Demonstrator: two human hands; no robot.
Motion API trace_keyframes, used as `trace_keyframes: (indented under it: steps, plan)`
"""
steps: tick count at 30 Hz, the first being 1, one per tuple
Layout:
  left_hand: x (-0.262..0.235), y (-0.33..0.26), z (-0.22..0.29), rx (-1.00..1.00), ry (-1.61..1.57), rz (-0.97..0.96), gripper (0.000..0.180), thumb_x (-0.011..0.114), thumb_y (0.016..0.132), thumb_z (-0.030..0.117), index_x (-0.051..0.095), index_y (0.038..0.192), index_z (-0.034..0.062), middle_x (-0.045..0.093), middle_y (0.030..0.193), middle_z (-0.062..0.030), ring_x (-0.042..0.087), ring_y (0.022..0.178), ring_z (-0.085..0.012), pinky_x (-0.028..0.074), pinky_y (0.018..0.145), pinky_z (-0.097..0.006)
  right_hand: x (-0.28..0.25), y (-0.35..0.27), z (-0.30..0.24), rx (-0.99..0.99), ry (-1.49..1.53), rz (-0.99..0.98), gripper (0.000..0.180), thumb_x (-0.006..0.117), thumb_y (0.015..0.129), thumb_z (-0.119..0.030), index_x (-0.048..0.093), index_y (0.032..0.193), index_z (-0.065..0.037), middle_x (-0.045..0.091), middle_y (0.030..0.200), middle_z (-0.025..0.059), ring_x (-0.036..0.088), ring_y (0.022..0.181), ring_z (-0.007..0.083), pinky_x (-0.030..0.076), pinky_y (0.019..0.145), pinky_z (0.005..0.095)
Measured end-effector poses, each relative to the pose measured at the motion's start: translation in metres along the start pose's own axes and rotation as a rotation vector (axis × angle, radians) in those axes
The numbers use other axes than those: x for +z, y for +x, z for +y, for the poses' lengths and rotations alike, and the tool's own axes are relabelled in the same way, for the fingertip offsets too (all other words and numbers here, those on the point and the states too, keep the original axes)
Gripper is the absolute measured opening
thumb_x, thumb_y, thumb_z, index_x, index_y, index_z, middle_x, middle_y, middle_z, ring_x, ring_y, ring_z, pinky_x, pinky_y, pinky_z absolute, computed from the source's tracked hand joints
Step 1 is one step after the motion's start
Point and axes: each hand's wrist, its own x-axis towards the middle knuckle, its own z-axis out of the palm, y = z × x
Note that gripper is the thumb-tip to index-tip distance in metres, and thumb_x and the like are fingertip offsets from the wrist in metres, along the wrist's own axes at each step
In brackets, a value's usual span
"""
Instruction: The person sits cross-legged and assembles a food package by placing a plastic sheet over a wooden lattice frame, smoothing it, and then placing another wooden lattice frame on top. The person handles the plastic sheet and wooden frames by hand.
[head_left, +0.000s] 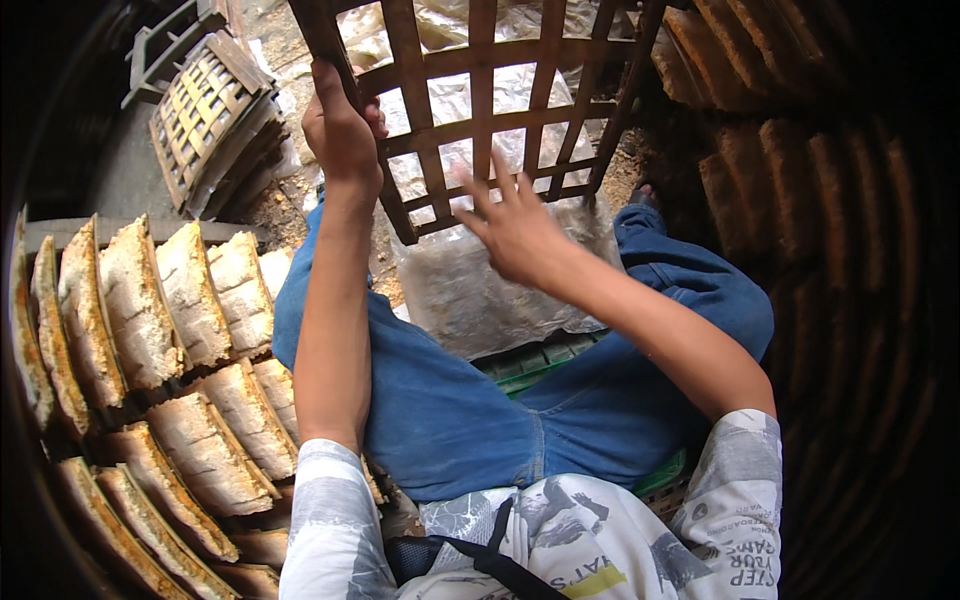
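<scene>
Patterned shirt [560, 540] and blue jeans [460, 420] closest, seated on green crate [540, 362]. Wooden lattice frame [480, 110] upright ahead, above knees. Left hand [342, 130] clamped on its left edge; right hand [512, 225] open, fingers spread against lower slats. Plastic sheet [470, 290] behind. Crusted slabs [150, 320] stacked at left.

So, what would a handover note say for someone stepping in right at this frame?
Left hand: gripping the left edge of the wooden lattice frame, holding it up over the plastic sheet.
Right hand: open, fingers spread, against the frame's lower edge, holding nothing.
Stacked slabs stand on edge to the left; more lattice frames lie upper left.
Done: frame lifted. Left: cannot tell from this view.
</scene>
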Motion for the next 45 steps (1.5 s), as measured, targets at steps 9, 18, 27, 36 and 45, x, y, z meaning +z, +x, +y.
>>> trace_keyframes:
  steps: [9, 18, 27, 36, 45]
  plan:
    - [-0.005, 0.008, -0.005, 0.024, 0.036, -0.004, 0.063, 0.046, 0.099, 0.067, 0.055, 0.076, 0.0083, 0.052, 0.056, 0.0001, 0.047, 0.045, -0.0071, 0.038, 0.043, -0.023, -0.061, 0.024, 0.017, -0.141, 0.285, 0.415, 0.047, 0.068, 0.083, -0.012, 0.058, 0.129, -0.007, 0.056, 0.138, 0.0179, 0.060, 0.120, 0.0355, 0.050, 0.097, 0.0463]
    - [0.001, 0.005, -0.001, 0.027, 0.031, -0.009, 0.060, 0.046, 0.100, 0.063, 0.058, 0.085, 0.0066, 0.053, 0.059, -0.0010, 0.049, 0.048, -0.0087, 0.040, 0.045, -0.024, 0.006, 0.012, -0.019, -0.279, -0.086, 0.090, 0.029, 0.064, 0.083, -0.018, 0.073, 0.110, -0.010, 0.045, 0.152, 0.0146, 0.038, 0.144, 0.0300, 0.039, 0.110, 0.0525]
    - [0.000, 0.000, 0.000, -0.015, 0.023, 0.030, 0.054, 0.050, 0.099, 0.063, 0.060, 0.087, 0.0114, 0.047, 0.060, 0.0056, 0.042, 0.044, -0.0042, 0.030, 0.039, -0.022, -0.057, 0.035, -0.008, -0.187, 0.399, 0.460, 0.040, 0.071, 0.076, -0.010, 0.064, 0.115, -0.010, 0.046, 0.150, 0.0167, 0.065, 0.096, 0.0290, 0.054, 0.077, 0.0414]
    - [-0.006, 0.004, -0.006, -0.019, 0.006, -0.053, 0.055, 0.046, 0.102, 0.058, 0.059, 0.091, 0.0055, 0.053, 0.064, -0.0024, 0.049, 0.054, -0.0122, 0.042, 0.051, -0.028, -0.030, 0.009, -0.026, -0.163, 0.419, -0.421, 0.039, 0.070, 0.083, -0.024, 0.066, 0.119, -0.008, 0.071, 0.102, 0.0188, 0.070, 0.091, 0.0349, 0.055, 0.084, 0.0459]
    - [-0.012, 0.011, -0.004, -0.112, -0.197, -0.020, 0.057, 0.047, 0.101, 0.061, 0.059, 0.095, 0.0056, 0.052, 0.068, -0.0019, 0.046, 0.058, -0.0124, 0.040, 0.055, -0.029, -0.087, 0.021, 0.033, 0.065, 0.806, 0.530, 0.034, 0.069, 0.089, -0.021, 0.066, 0.119, -0.004, 0.071, 0.102, 0.0189, 0.069, 0.081, 0.0334, 0.056, 0.077, 0.0408]
